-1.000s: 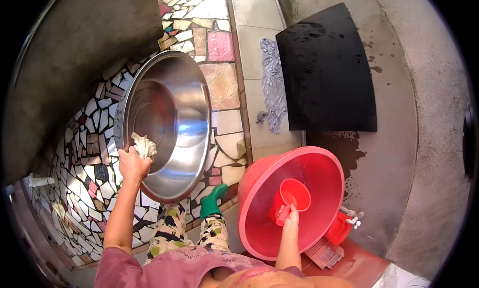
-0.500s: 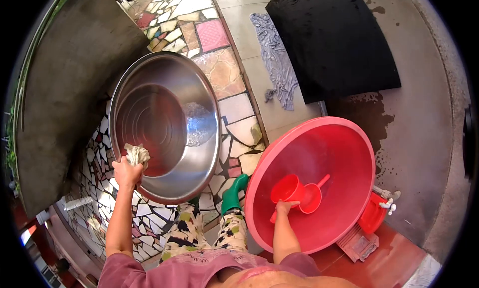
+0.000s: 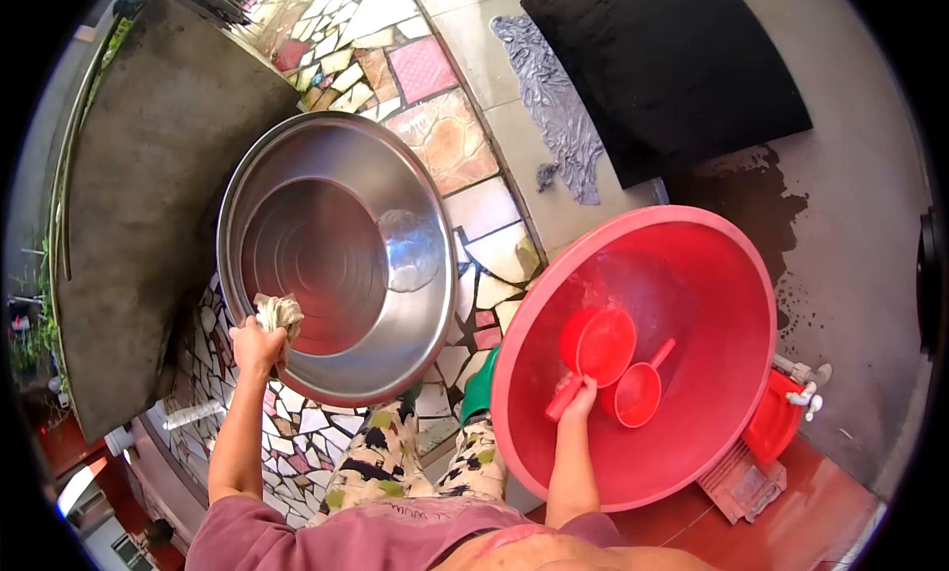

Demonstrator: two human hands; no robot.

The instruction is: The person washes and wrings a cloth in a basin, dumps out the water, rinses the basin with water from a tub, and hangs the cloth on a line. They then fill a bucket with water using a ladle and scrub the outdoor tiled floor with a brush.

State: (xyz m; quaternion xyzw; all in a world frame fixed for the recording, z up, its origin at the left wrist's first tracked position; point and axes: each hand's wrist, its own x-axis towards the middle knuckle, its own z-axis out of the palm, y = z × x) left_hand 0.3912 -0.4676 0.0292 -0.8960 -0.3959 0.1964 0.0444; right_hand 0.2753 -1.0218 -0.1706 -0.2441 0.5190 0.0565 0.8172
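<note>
Nearest, a mauve short-sleeved shirt (image 3: 366, 536) and patterned cream, black and green trousers (image 3: 381, 457), at the near left of a large round red plastic basin (image 3: 712, 373), taken as landmark. A green rubber boot (image 3: 478, 388) shows at the left edge of that basin, partly hidden by it. Inside the basin, right hand (image 3: 583, 395) with fingers curled about the handle of a red plastic dipper (image 3: 605, 351), close to its cup; whether the dipper touches the basin floor, cannot tell. Just right of it, also in the basin, a smaller red plastic dipper (image 3: 638, 395), handle pointing up and right. Left of the basin, left hand (image 3: 257, 348) at the near rim of a wide, shiny steel tub (image 3: 311, 264), fingers bent around a crumpled cream cloth (image 3: 279, 314); exact finger placement on the rim unclear. Right of the basin, a ribbed pink plastic piece (image 3: 743, 484), a bright red plastic container (image 3: 771, 418) and a white-handled tap (image 3: 806, 398). Beyond the basin, broken-tile paving (image 3: 484, 210) to the far left; straight beyond, a twisted grey wet-looking cloth (image 3: 554, 96) beside a flat black panel (image 3: 672, 67), with a dark stain (image 3: 741, 210) on the concrete nearer the basin.
</note>
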